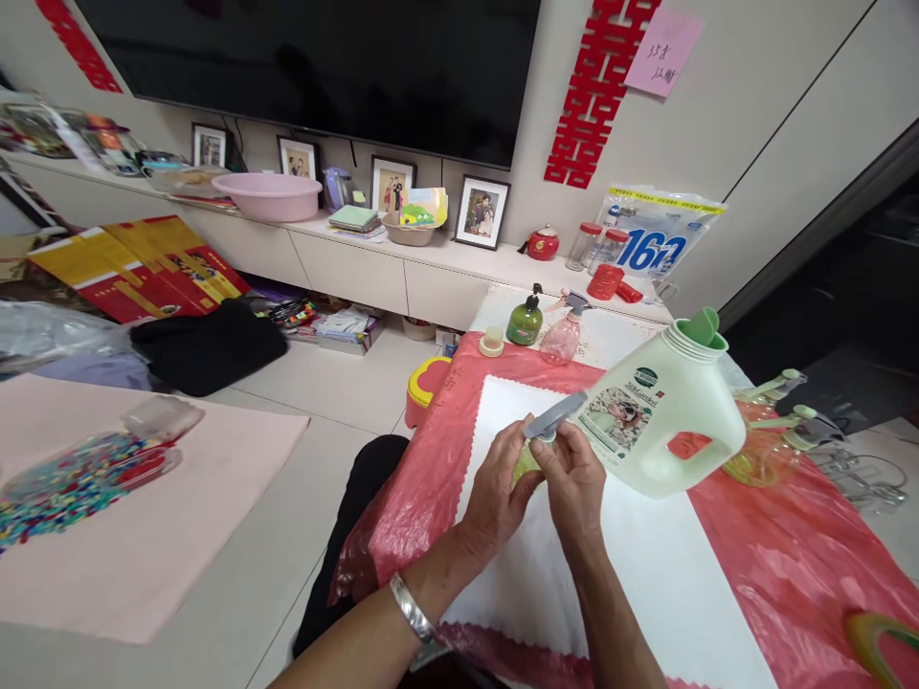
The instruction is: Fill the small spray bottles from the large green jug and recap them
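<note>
Both hands are wrapped round a small yellow-green spray bottle (527, 461) with a grey trigger head (554, 415). My left hand (499, 483) closes on its body from the left, a silver bangle on that wrist. The fingers of my right hand (574, 474) pinch around the neck, just under the trigger head. Most of the bottle is hidden by my fingers. Right beside them stands a large pale green detergent jug (664, 407) with a green scoop-like piece (700, 327) in its mouth. Beneath is a white cloth (646, 565) with a scalloped edge.
Red plastic sheeting (416, 507) covers the table. At its far end are a cream cap (492, 341), a green pump bottle (525, 321) and a pink spray bottle (562, 337). Yellowish spray bottles (765, 459) stand right of the jug; a tape roll (883, 641) lies near the front.
</note>
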A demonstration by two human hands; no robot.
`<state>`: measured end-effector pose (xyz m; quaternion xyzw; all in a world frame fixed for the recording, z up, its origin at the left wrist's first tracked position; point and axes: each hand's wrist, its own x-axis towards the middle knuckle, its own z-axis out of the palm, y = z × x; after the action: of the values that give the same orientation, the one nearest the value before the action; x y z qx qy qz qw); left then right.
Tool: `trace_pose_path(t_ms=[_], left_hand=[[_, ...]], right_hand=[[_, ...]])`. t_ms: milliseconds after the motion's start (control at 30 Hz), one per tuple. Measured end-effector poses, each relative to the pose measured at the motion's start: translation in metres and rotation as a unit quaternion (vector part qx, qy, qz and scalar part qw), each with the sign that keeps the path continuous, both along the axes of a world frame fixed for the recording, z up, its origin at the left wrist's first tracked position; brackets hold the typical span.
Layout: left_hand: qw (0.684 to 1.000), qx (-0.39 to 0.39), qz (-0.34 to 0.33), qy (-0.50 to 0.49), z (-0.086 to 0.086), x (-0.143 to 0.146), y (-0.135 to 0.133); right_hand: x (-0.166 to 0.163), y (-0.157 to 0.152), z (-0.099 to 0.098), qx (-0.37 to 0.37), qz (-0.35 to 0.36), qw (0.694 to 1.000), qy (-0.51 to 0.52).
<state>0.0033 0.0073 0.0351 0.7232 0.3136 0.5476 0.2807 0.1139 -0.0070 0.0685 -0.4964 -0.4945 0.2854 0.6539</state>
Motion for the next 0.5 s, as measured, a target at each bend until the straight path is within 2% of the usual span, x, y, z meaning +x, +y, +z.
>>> trace_pose_path(t_ms=[100,300,500], left_hand=[[1.0,-0.01,-0.006,-0.004,0.003,-0.002,0.0],[1.0,-0.002,-0.003,0.004,0.005,-0.001,0.0],[1.0,-0.019,-0.004,0.008,0.003,-0.004,-0.001]], right_hand=[[-0.008,0.001,-0.005,0.0,-0.02,1.0,0.021],[-0.006,-0.008,0.002,-0.024,0.011,1.0,-0.01],[-0.021,-0.004,-0.014,-0.027,-0.071,0.996,0.047]])
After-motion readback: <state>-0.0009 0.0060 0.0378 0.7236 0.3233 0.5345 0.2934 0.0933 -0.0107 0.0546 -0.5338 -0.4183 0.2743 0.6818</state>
